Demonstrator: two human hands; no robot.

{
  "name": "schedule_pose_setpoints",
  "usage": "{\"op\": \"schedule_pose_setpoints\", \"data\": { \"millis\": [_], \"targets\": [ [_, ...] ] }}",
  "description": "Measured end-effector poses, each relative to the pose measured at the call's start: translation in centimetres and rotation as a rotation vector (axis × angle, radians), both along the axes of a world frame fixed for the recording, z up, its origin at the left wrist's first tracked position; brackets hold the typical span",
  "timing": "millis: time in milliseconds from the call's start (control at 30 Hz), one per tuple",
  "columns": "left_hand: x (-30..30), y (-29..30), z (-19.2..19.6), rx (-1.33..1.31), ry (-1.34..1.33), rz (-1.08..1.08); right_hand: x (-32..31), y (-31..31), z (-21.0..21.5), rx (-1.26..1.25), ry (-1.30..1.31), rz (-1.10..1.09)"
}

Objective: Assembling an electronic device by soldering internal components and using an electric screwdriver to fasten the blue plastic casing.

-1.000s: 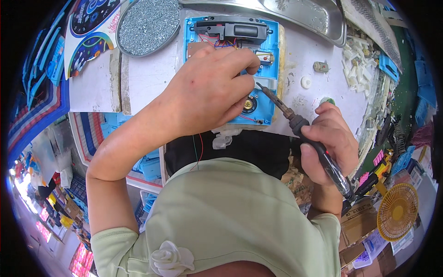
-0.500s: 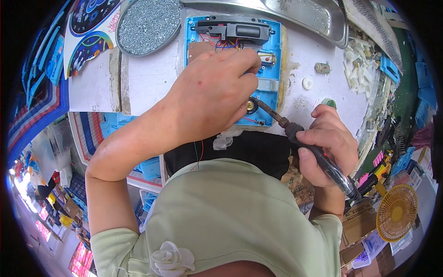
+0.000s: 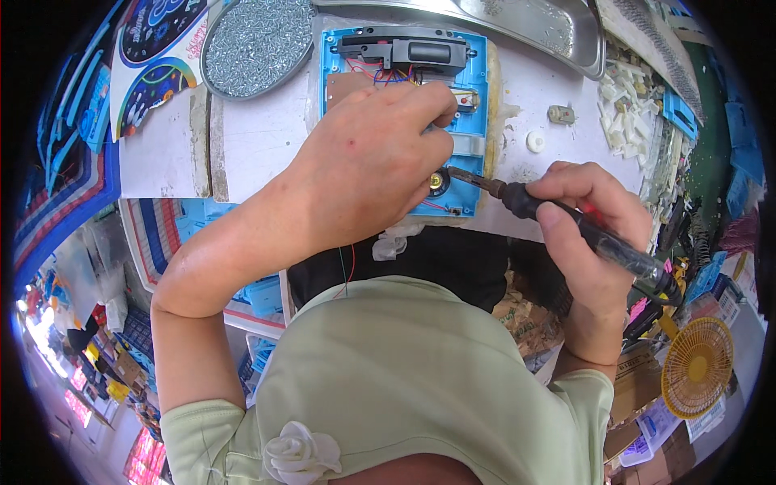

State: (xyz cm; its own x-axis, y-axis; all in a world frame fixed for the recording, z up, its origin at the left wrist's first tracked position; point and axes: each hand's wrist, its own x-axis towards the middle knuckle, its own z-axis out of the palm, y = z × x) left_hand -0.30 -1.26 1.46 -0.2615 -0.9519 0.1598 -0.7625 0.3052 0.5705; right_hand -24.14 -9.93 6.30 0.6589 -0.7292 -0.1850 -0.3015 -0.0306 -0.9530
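A blue plastic housing (image 3: 477,65) lies open on the white bench, with coloured wires, a brown board (image 3: 343,86) and a black battery-box-like part (image 3: 428,53) inside. Over its middle rests my left hand (image 3: 380,153), fingers curled down into the housing; whatever they pinch is hidden beneath the hand. My right hand (image 3: 594,226) grips a soldering iron (image 3: 570,214) by its dark handle. The iron slants up and left, its tip just above the small round speaker (image 3: 438,183) and beside my left hand's edge. Red and green wires (image 3: 350,267) hang below my left wrist.
A round dish of small screws (image 3: 257,47) stands at the far left, a metal tray (image 3: 558,32) at the far right. Near the housing lie a small motor (image 3: 561,114) and a white ring (image 3: 535,141). White plastic pieces (image 3: 626,113) are heaped farther right.
My right hand has shifted right and slightly away from me, so the soldering iron lies flatter. Its tip has moved slightly up from the speaker. My left hand has barely moved.
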Motion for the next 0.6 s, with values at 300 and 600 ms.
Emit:
{"op": "schedule_pose_setpoints", "data": {
  "millis": [300, 600],
  "targets": [
    [0.1, 0.0, -0.1, -0.027, 0.001, -0.01, -7.6, 0.4, -0.6, -0.254, -0.163, -0.297],
    [0.0, 0.0, 0.4, -0.008, -0.069, -0.017, -27.1, 1.8, 0.0, -0.617, -0.142, -1.162]
  ]
}}
